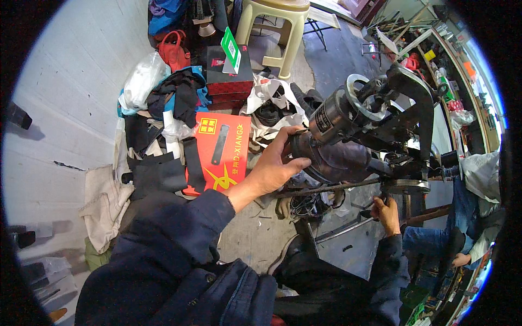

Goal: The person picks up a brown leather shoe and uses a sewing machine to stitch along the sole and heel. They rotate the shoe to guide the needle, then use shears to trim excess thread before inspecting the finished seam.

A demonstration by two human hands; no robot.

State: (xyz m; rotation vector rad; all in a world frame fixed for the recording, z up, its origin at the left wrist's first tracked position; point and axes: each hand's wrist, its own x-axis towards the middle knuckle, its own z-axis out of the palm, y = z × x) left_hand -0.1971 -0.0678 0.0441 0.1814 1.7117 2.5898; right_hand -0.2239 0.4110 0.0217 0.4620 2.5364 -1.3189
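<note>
My left hand [274, 165] grips the near end of a dark, rounded leather piece [342, 160], with the thumb below and the fingers curled over its top edge. Its full shape is partly hidden, so I cannot tell whether it is a shoe. The piece lies beneath the head of a black metal sewing machine [331, 117], which carries a pale metal ring [356, 92]. A flat wheel [406, 187] sits low on the machine. Just under that wheel, my right hand [387, 214] is closed round a dark crank handle [385, 196].
A red box lid [212, 136] bearing a dark flat strip [219, 144] lies left of my left hand. Behind are black cloth scraps [157, 174], a dark box [228, 87] and a cream stool [293, 27]. Another person's hand [462, 259] and jeans show at right, near crowded shelves [457, 81].
</note>
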